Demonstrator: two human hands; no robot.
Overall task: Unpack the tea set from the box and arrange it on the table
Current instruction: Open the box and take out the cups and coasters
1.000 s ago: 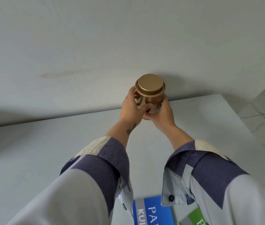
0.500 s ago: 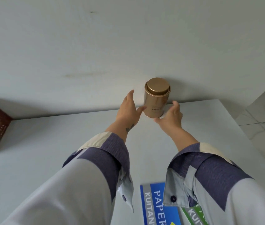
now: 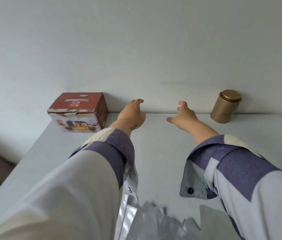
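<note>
Cardboard box (image 3: 78,112), red-brown, printed w/ tea-set photo on front face. Loc: tabletop (image 3: 157,161), far edge at approx 11 o'clock, back against wall (image 3: 136,40). Upright, flaps appear closed; contents not visible.

Handling (est.): stiff but thin-walled carton; likely moderate weight, load prob. glass/ceramic, so fragile, may shift inside. Printed faces look smooth, could be a bit slick. Best hold: one palm on each short side, low down, or slide it closer first, then open top flaps. Avoid squeezing top panel; avoid tipping.

Left hand (image 3: 131,115): empty, fingers loosely spread, palm down, over tabletop at 12 o'clock, just right of box, not touching it.

Right hand (image 3: 182,116): empty, fingers spread and slightly curled, at approx 1 o'clock, apart from all items.

Gold tin (image 3: 225,106): metal canister w/ lid on, upright, far edge at 2 o'clock, near wall. Clear of both hands. Rigid, smooth, prob. light; grip round body, not lid.

Clear plastic wrap (image 3: 154,220): crumpled, near edge at 6 o'clock, partly hidden by sleeves (image 3: 116,146). Soft, no weight.

Status (est.): box not yet opened; unpacking ahead. Next reach likely toward box, left hand closest.
</note>
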